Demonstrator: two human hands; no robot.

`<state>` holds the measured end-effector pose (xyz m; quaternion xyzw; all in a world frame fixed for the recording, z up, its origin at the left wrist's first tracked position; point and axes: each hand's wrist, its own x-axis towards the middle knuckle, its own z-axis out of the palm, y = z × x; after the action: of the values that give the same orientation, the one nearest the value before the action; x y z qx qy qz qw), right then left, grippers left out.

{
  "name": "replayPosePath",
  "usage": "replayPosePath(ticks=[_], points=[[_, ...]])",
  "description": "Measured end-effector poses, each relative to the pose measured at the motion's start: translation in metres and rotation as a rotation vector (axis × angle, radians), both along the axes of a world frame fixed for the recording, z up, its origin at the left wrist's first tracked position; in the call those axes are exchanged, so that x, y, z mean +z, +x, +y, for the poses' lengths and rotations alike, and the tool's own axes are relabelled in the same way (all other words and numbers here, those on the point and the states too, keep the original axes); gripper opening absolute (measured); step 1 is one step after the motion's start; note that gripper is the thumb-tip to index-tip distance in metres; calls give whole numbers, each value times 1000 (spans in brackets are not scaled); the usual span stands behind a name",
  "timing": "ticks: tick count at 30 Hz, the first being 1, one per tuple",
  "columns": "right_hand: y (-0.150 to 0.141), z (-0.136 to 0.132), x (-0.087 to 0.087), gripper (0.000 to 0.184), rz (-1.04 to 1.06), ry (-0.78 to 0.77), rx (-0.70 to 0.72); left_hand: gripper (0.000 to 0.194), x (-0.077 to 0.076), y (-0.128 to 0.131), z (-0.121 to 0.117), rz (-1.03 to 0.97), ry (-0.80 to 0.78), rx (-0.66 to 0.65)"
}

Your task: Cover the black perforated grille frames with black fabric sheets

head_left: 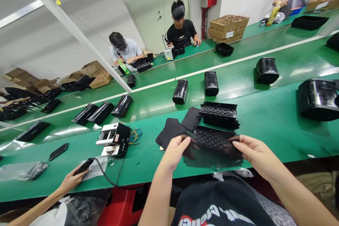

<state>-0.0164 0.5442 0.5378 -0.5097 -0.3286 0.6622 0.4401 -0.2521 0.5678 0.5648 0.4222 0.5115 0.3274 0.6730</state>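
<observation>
A thin, dark, see-through sheet (203,160) is spread between my two hands above the near edge of the bench. My left hand (176,150) pinches its left side, and my right hand (247,148) pinches the right side; some fingers show dimly through it. Just beyond and partly behind the sheet lies a black perforated panel (206,135) with rows of oval holes. Past that panel sits a stack of similar black slotted panels (218,110). Loose black sheets (171,130) lie in a pile beyond my left hand.
At left, a co-worker's hand (76,174) holds a dark corded tool near a small black-and-white machine (113,139). Several glossy black housings (180,91) stand along the green conveyor (156,95). People work across it, near cardboard trays (227,28). A large housing (317,99) stands right.
</observation>
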Motion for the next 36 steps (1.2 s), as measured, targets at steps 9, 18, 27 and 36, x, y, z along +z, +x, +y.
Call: replayPosePath(ticks=[9,18,27,36], points=[[16,28,-115,18,-600,82,-58,24,-109,43,68,846,357,-133],[19,39,-143,15,-728,125,-10,15,-128,40,74,1033,321,-85],[34,37,-174,24,-982,-65,73,26,-150,30,76,1001,133,-92],[25,49,-185,24,-937,-67,139,22,-154,25,72,962,165,-66]])
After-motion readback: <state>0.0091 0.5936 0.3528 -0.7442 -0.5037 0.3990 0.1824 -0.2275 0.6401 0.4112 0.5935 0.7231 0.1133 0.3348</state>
